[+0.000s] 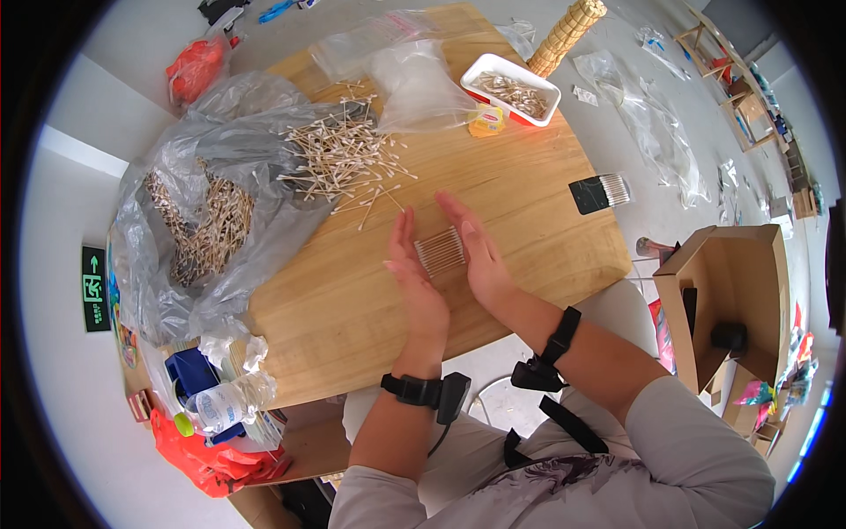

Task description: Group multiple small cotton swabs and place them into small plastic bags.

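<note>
A row of cotton swabs (440, 251) lies side by side on the wooden table in front of me. My left hand (415, 269) stands on edge along the row's left end, fingers stretched out. Along the right end, my right hand (480, 256) is also stretched flat, its palm facing the swabs. Both hands are open, with the row between them. Just beyond my left fingertips, loose cotton swabs (339, 157) spread out in a messy pile. More cotton swabs (214, 227) lie in a grey plastic bag (286, 236) at the left.
A white tray (552, 104) of swabs stands at the far right beside a small yellow box (486, 122). A black packet of swabs (589, 196) lies at the right edge. Clear bags (414, 84) cover the far side. A bottle (225, 404) is at the near left; an open carton (705, 300) stands right.
</note>
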`<state>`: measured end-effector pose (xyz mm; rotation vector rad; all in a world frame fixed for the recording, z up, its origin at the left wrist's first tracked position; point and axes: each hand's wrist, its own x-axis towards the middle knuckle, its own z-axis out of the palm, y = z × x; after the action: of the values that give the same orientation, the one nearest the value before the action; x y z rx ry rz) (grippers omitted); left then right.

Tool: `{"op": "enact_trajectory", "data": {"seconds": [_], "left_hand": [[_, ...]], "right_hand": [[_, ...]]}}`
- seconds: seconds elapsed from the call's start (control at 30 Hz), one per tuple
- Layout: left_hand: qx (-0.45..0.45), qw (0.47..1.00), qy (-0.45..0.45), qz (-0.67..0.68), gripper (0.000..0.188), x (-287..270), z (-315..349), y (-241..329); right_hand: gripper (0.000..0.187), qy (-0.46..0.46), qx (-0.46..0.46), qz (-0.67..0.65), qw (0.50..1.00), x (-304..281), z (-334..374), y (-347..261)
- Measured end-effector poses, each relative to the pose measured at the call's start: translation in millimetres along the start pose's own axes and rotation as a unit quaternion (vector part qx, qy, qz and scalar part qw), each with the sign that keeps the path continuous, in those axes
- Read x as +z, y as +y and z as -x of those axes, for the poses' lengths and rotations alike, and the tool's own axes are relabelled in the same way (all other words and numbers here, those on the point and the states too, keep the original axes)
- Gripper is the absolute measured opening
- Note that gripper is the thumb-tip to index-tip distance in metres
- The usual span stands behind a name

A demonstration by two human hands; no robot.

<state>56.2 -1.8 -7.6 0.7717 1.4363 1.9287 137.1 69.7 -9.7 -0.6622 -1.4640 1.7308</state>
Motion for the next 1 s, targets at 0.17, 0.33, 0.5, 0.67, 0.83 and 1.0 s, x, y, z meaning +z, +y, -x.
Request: {"op": "enact_trajectory", "data": {"seconds": [0.17,0.33,0.5,0.67,0.83,1.0], "left_hand": [[-0.006,1.000,0.020,0.017,0.093,-1,1,-5],[-0.002,1.000,0.025,0.016,0.093,1,1,-3],[0.007,1.000,0.023,0.011,0.093,0,1,-3],[-0.002,0.999,0.042,0.034,0.092,1,1,-3],[0.025,0.998,0.053,-0.022,0.085,-5,3,-5],[0.140,0.876,-0.120,-0.446,0.077,-10,6,10]], "right_hand": [[0.047,-0.016,0.001,0.066,0.998,-1,-1,-1],[0.046,-0.021,-0.025,0.137,0.990,1,0,-3],[0.046,-0.018,-0.027,0.120,0.992,1,-1,0],[0.045,-0.007,-0.026,0.088,0.996,0,-2,3],[0.045,0.001,-0.031,0.073,0.997,-1,2,-1],[0.054,0.005,-0.088,0.247,0.965,-29,12,-26]]}}
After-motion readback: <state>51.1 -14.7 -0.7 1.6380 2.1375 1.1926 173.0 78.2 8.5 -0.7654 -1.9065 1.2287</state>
